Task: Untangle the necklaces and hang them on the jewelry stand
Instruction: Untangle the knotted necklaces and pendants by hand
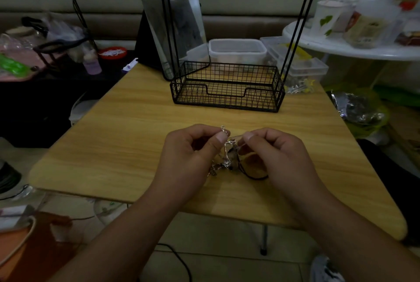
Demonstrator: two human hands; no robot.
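Your left hand has its fingers curled in and its thumb pressed against the forefinger, pinching a silver chain end whose small ring sticks up above the nail. Your right hand is closed the same way, thumb and forefinger nipped together on a thin strand just beside the left. Between and below both hands hangs the tangle of necklaces, low over the wooden table; a black cord loops out of it, but how many necklaces it holds cannot be told. One jewelry stand, black wire with a mesh basket base, sits well beyond your hands. Three clear plastic boxes stand behind it.
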